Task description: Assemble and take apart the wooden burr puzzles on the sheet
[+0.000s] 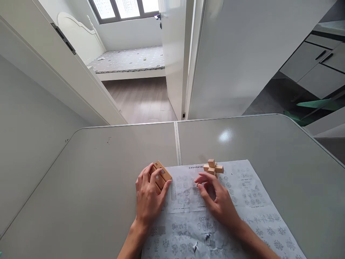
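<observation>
The left hand (148, 198) pinches the blocks (164, 173) in its grip, by the far left corner of the paper (244, 171). The right hand (217, 202) has its grip spread, just beside the wood cross (212, 167) on the paper.

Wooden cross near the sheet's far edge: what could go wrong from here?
The right hand, curled close to the wooden cross, might knock it. The creased printed sheet could shift or tear under a moving forearm. The left hand on the numbered wooden piece could nudge it askew.
</observation>
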`<state>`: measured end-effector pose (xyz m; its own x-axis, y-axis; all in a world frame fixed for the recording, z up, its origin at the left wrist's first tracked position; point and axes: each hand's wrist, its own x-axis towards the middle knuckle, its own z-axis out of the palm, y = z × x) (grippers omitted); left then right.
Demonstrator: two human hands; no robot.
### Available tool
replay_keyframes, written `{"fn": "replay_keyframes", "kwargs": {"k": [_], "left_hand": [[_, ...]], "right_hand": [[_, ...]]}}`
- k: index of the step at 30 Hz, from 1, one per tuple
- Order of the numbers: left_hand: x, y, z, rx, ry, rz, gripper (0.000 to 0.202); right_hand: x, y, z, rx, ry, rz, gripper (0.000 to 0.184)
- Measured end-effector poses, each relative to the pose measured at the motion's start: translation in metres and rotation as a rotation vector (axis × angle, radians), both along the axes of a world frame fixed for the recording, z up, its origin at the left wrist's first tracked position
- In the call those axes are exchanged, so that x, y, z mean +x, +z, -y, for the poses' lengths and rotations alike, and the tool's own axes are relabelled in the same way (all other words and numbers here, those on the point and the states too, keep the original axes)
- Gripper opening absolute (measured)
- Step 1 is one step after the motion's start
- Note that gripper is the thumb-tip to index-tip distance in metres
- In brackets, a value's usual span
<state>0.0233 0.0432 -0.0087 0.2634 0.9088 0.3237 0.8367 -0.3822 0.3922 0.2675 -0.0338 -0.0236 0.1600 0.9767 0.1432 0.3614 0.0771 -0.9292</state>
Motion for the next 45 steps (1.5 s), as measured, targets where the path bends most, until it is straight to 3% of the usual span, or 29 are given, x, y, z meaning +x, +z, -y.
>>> {"fn": "replay_keyframes", "kwargs": {"k": [6,23,33,45], "left_hand": [[0.0013,-0.0008,0.002,0.006,-0.002,-0.001,0.034],[0.0036,0.0016,0.0023,0.048,-0.034,0.05,0.032],[0.006,0.0047,0.0037,0.024,-0.144,0.084,0.031],[0.0074,0.0043,0.0032,-0.001,-0.182,0.095,0.026]], "right_hand": [[-0.0007,0.0008,-0.0017,-0.049,-0.019,-0.166,0.033],[-0.0037,0.002,-0.0033,-0.115,-0.12,-0.334,0.033],[-0.0037,0.0062,-0.0037,-0.124,-0.143,-0.339,0.049],[-0.0028,0.0035,-0.0041,-0.126,-0.134,-0.319,0.042]]}}
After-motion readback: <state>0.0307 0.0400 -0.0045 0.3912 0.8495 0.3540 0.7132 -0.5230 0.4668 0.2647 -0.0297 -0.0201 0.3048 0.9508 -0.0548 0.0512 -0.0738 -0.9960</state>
